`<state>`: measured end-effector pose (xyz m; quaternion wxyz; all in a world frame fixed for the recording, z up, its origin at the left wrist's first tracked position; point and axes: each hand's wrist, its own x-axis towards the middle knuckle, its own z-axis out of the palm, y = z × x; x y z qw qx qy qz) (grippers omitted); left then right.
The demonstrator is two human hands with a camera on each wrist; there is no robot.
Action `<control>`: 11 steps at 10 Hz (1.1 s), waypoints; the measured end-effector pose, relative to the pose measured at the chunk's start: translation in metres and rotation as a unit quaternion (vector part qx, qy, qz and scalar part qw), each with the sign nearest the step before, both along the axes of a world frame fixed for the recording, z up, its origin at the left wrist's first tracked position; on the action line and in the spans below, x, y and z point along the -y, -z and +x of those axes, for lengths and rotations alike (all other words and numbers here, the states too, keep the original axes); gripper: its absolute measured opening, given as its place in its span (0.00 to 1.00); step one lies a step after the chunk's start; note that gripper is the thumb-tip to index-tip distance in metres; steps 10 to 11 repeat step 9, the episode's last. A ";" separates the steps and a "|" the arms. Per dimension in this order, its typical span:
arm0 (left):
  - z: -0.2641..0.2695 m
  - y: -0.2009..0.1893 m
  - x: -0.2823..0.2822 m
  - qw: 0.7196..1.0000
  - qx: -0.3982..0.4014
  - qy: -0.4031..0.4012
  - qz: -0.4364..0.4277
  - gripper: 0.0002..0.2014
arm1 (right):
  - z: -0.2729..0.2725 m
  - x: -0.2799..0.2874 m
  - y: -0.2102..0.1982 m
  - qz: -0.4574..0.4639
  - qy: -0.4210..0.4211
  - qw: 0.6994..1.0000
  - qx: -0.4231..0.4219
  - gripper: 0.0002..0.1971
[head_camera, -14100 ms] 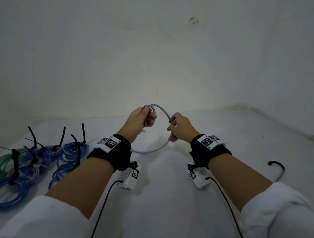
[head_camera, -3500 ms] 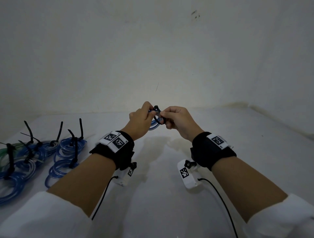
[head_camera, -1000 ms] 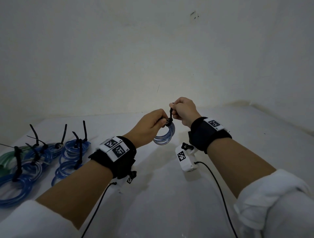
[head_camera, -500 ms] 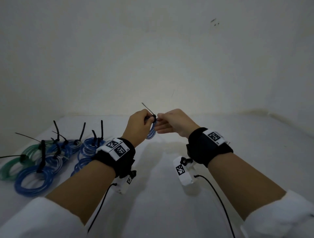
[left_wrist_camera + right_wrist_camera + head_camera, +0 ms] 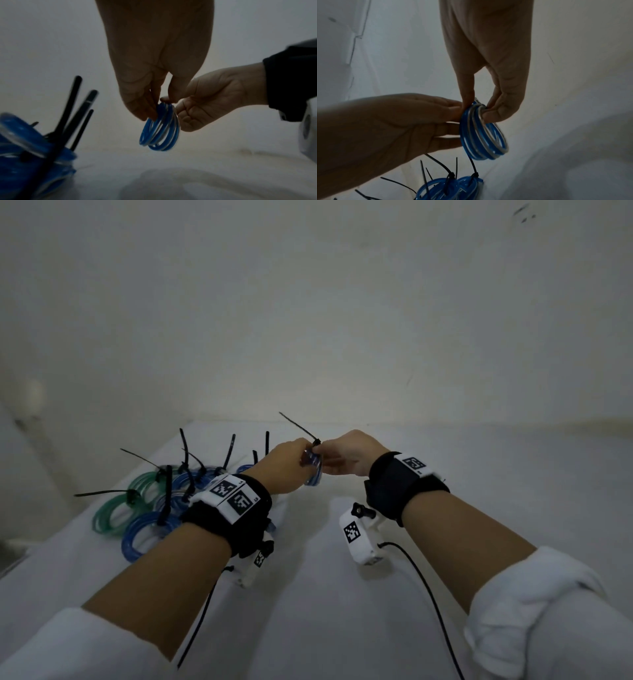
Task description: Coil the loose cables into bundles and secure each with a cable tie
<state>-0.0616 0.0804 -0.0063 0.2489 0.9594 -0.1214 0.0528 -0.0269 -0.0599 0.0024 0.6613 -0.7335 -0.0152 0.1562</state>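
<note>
Blue cable coil (image 5: pixel 313 474) hangs in the air between my hands, above the white table (image 5: pixel 342 611) and right of the finished bundles, its ring standing upright and edge-on to me. My left hand (image 5: pixel 284 465) pinches the top of the coil, fingers and thumb curled onto the loops, and my right hand (image 5: pixel 346 455) pinches the same top part from the other side, thumb and forefinger closed on the strands. A black cable tie (image 5: pixel 301 429) sits at the top of the coil, its long tail pointing up and away to the far left. On the table to the left lie tied bundles (image 5: pixel 147 508), blue and green, each with a black tie tail sticking up. Both wrists wear black bands with square black-and-white code markers (image 5: pixel 233 498); I can read no words on them.
</note>
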 end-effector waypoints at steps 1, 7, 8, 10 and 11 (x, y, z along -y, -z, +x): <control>-0.003 0.006 -0.010 0.994 -0.005 0.004 0.111 0.14 | 0.005 -0.011 0.008 -0.009 -0.010 1.000 -0.016 0.03; 0.010 0.021 0.002 0.955 0.012 -0.026 0.294 0.14 | 0.014 -0.006 0.022 -0.219 -0.060 0.974 0.018 0.11; 0.007 0.019 0.009 0.961 0.016 -0.024 0.276 0.12 | 0.007 0.015 0.013 -0.250 -0.058 0.966 0.043 0.13; 0.007 0.013 0.016 0.976 0.041 -0.025 0.210 0.11 | 0.005 0.043 0.006 -0.278 -0.038 0.956 0.087 0.12; 0.007 0.013 0.016 0.976 0.041 -0.025 0.210 0.11 | 0.005 0.043 0.006 -0.278 -0.038 0.956 0.087 0.12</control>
